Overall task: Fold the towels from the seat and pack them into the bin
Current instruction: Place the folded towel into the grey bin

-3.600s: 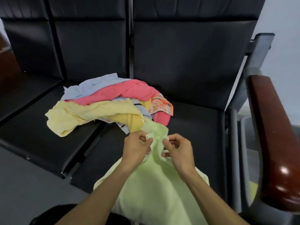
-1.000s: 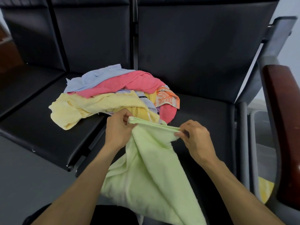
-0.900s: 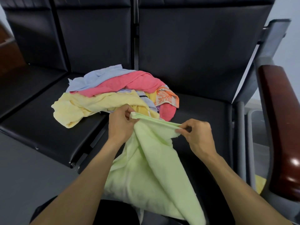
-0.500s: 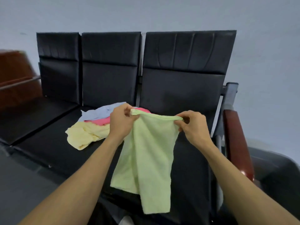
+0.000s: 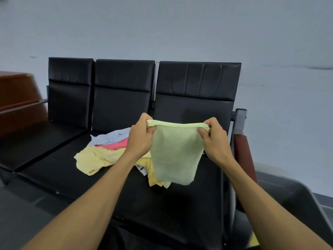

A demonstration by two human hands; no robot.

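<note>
A light green towel [image 5: 175,152] hangs in the air in front of me, doubled over, above the black seat [image 5: 162,204]. My left hand [image 5: 141,137] pinches its top left corner and my right hand [image 5: 215,138] pinches its top right corner, so the top edge is stretched level between them. Behind my left hand lies a pile of towels [image 5: 100,156] on the seat: pale yellow in front, pink and light blue behind. The grey bin [image 5: 295,199] shows at the lower right beside the bench.
The bench has three black seats with upright backs against a pale wall. A red-brown armrest [image 5: 243,154] on a grey post [image 5: 240,120] stands between the right seat and the bin. A brown cabinet [image 5: 16,98] sits at the far left.
Both hands have lifted the green towel off my lap and the seat and moved apart along its edge. It now hangs free and shorter. My view has tilted up to the wall.
</note>
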